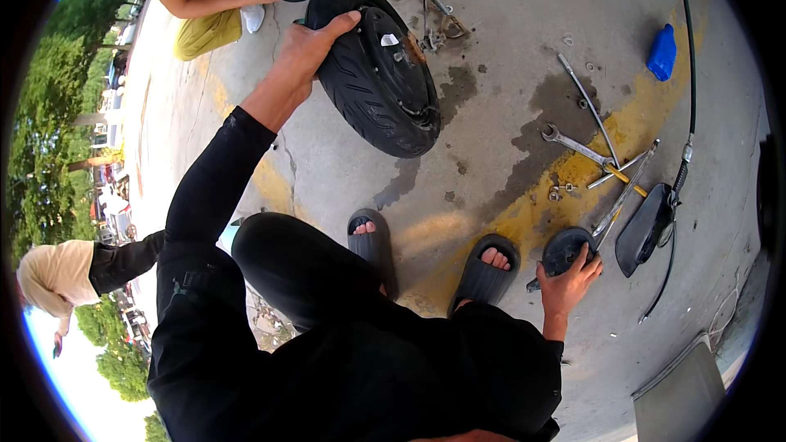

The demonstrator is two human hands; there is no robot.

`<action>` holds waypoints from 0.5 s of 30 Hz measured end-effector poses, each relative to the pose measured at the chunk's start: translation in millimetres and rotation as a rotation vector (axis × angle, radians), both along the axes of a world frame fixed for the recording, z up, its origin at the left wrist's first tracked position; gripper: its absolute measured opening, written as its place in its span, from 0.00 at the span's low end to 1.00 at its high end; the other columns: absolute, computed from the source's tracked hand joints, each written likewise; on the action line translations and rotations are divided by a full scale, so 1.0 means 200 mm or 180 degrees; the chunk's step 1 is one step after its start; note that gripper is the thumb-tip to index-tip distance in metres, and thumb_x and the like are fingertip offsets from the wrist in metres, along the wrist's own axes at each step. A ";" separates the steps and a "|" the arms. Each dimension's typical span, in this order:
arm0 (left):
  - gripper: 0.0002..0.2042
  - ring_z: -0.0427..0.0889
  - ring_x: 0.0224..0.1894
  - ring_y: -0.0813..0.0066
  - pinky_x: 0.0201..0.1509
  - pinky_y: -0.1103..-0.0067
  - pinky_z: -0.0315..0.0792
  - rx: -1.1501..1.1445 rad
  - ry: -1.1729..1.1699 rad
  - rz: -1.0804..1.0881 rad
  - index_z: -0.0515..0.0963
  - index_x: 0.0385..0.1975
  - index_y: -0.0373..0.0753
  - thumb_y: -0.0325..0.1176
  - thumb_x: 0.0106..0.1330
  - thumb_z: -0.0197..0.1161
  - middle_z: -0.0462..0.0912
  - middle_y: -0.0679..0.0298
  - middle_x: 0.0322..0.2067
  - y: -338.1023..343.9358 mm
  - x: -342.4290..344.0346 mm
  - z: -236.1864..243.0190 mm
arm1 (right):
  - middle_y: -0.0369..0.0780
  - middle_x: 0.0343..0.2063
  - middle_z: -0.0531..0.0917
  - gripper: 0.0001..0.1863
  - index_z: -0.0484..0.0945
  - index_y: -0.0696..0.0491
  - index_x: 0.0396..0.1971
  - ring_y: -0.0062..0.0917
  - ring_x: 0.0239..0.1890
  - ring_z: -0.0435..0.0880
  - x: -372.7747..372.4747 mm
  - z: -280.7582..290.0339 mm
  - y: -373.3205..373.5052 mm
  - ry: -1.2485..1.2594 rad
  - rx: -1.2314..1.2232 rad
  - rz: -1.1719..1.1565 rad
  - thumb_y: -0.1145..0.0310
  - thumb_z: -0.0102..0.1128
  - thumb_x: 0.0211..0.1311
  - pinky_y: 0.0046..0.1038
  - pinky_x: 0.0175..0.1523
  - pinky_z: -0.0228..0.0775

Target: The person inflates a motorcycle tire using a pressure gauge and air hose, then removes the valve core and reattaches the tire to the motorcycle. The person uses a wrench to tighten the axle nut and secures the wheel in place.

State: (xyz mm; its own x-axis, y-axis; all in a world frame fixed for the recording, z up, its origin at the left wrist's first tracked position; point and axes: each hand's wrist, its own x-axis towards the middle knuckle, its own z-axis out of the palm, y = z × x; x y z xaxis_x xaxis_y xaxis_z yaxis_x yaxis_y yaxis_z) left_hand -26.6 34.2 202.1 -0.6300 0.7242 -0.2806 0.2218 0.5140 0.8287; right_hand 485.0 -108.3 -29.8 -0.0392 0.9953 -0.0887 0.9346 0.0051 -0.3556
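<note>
My left hand (309, 51) grips the edge of a small black wheel (372, 74), thumb over the rim and fingers behind the tyre. The wheel is tilted, with its tread toward me and its hub side facing right. At the lower right my right hand (571, 285) is closed on the edge of a round black disc-shaped part (566, 247), low over the ground. A long metal tool (629, 190) lies just beyond the disc. Part of the disc is hidden by my fingers.
A combination wrench (573, 145), a metal rod (589, 106) and small nuts and bolts (562, 191) lie on the concrete. A black shell-like part (643, 231), a cable (689, 74) and a blue bottle (661, 53) are at right. A crouching person (205, 4) is close beyond the wheel.
</note>
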 end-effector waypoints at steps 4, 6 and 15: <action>0.42 0.87 0.34 0.65 0.36 0.73 0.81 0.0079 -0.0056 -0.0139 0.69 0.53 0.15 0.54 0.58 0.77 0.84 0.49 0.42 -0.08 0.08 0.04 | 0.54 0.67 0.64 0.63 0.57 0.57 0.73 0.49 0.70 0.64 -0.13 0.26 0.28 0.1416 -0.0418 0.0636 0.51 0.83 0.36 0.47 0.70 0.61; 0.44 0.87 0.35 0.66 0.35 0.73 0.81 0.0460 -0.0277 -0.0222 0.66 0.54 0.15 0.53 0.58 0.77 0.83 0.49 0.40 -0.05 0.10 -0.05 | 0.51 0.66 0.67 0.64 0.56 0.59 0.73 0.41 0.68 0.69 -0.28 0.42 0.48 0.3563 -0.1334 0.0503 0.47 0.82 0.37 0.42 0.70 0.63; 0.46 0.87 0.36 0.63 0.39 0.73 0.83 0.1487 0.0107 0.0239 0.66 0.54 0.11 0.49 0.52 0.82 0.82 0.43 0.41 0.16 0.31 -0.22 | 0.46 0.66 0.73 0.45 0.63 0.54 0.71 0.40 0.64 0.76 -0.95 0.96 1.13 0.4897 -0.1317 0.1130 0.36 0.58 0.66 0.46 0.68 0.69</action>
